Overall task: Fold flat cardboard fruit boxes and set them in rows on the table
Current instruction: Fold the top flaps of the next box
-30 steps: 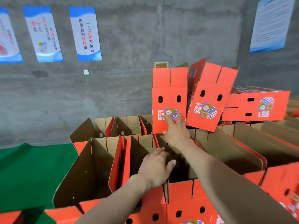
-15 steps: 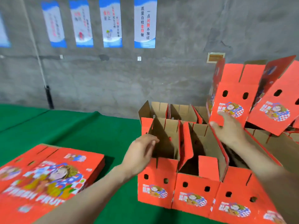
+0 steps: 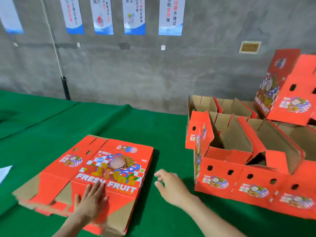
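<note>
A stack of flat red cardboard fruit boxes, printed FRESH FRUIT, lies on the green table at the lower left. My left hand rests flat on the top flat box with straight fingers. My right hand hovers over the green cloth just right of the stack, fingers loosely spread, holding nothing. Folded red boxes with open brown insides stand in rows at the right. More folded boxes are piled on top at the far right.
A grey concrete wall with several posters runs behind the table. A white sheet shows at the left edge. Bare green cloth stretches behind the flat stack and between the stack and the folded rows.
My view has swung left and down from the folded boxes to the flat stack. My left hand came down onto the top flat box and my right hand left the stacked box.
</note>
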